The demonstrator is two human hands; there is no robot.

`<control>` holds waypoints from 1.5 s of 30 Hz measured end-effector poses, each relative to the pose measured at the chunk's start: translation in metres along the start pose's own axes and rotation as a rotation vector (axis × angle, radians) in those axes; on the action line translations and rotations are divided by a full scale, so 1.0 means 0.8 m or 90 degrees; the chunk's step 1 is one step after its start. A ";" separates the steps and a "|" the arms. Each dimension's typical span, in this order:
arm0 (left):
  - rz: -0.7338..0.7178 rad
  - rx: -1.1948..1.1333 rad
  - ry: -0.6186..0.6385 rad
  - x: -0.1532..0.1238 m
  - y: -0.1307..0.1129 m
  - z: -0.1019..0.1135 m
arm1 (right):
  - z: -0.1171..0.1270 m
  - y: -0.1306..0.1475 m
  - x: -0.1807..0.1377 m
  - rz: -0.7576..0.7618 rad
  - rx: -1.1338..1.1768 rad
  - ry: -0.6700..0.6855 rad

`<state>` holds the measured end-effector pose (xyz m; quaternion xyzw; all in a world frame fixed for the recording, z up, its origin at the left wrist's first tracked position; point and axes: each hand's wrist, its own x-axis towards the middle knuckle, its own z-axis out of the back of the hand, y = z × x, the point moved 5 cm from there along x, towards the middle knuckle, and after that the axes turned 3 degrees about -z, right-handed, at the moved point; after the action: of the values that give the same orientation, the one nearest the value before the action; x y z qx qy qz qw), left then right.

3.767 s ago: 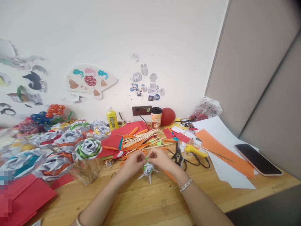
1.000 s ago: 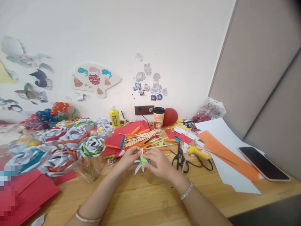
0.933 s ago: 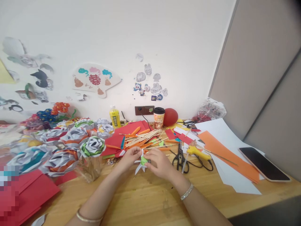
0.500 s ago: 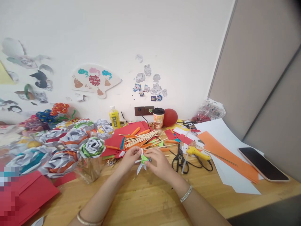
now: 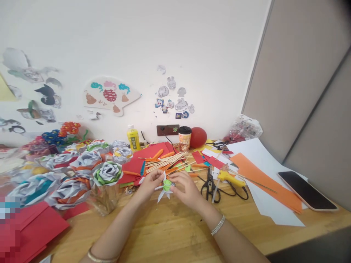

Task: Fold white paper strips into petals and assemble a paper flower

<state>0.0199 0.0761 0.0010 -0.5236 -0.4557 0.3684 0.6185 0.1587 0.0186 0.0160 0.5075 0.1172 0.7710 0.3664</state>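
Both my hands meet over the wooden table (image 5: 175, 233), pinching a small folded paper piece (image 5: 165, 187) that is green in the middle with white points sticking out. My left hand (image 5: 150, 182) grips its left side with closed fingers. My right hand (image 5: 185, 187) holds its right side, fingers curled round it. A pile of thin wooden sticks (image 5: 167, 160) and orange paper strips lies just behind my hands on red paper (image 5: 137, 162).
Black scissors (image 5: 210, 182) and a yellow glue gun (image 5: 229, 177) lie right of my hands. Orange and white sheets (image 5: 260, 175) and a phone (image 5: 307, 190) are at far right. Paper roses (image 5: 107, 172) in a glass crowd the left. A bottle (image 5: 132, 138), cup (image 5: 184, 138) and red ball (image 5: 197, 137) stand by the wall.
The paper piece has been turned over in my hands since the oldest frame: its green side now faces up. Over the last second my hands stay put, only fingers shifting slightly.
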 end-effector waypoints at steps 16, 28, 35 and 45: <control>0.016 0.052 0.074 -0.003 0.003 -0.008 | -0.008 0.016 -0.003 0.080 -0.104 0.125; 0.067 0.014 0.066 -0.003 0.012 -0.006 | -0.013 0.021 -0.004 0.092 -0.145 0.150; 0.108 0.024 0.073 -0.008 0.009 -0.007 | -0.005 0.016 0.002 0.024 -0.064 0.093; 0.168 0.001 0.146 -0.019 0.006 -0.023 | -0.022 -0.049 -0.003 -0.370 0.280 0.119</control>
<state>0.0327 0.0569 -0.0073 -0.6170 -0.3090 0.3842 0.6133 0.1611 0.0477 -0.0153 0.4473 0.4520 0.6339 0.4402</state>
